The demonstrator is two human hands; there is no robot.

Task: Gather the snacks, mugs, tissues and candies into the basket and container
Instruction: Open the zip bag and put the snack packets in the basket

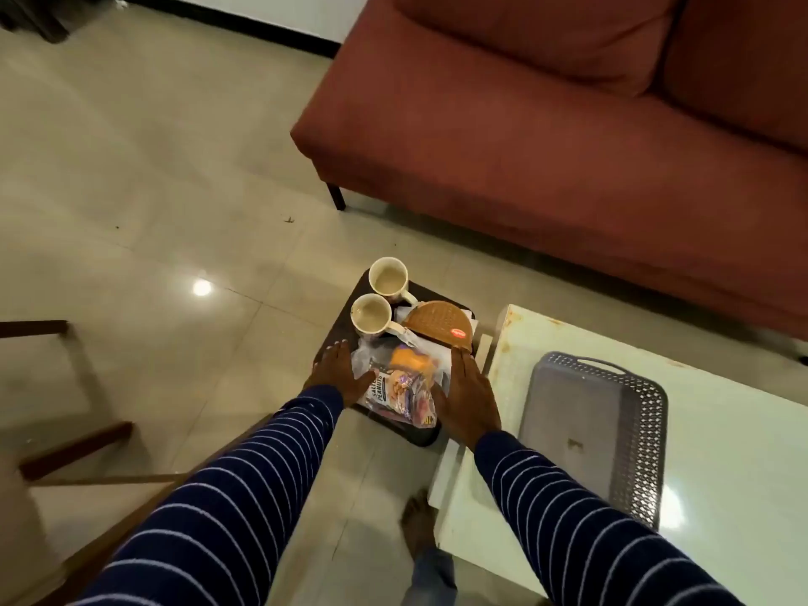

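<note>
Both hands hold a dark tray by its long sides. The left hand lies on the tray's left edge with its fingers stretched forward and slightly spread, the thumb angled inward against the snack packets; whether the fingertips curl under the rim cannot be told. The right hand presses flat along the right edge, fingers together and pointing forward, the thumb tucked toward the packets; its grip under the rim is hidden too.

Between the two hands sits a heap of snack packets in clear and printed wrappers, one reading salted peanuts. Just beyond them, on the right part of the tray, is a brown woven basket with a red oval label, with something white showing under and beside it. On the left part stand two cream mugs, upright, one behind the other, handles turned to the right.

The tray is over the tiled floor, just left of a white low table. On that table lies a grey container with perforated sides. Both sleeves are navy with thin pale stripes. A bare foot stands on the floor beside the table. A red sofa fills the far right.
</note>
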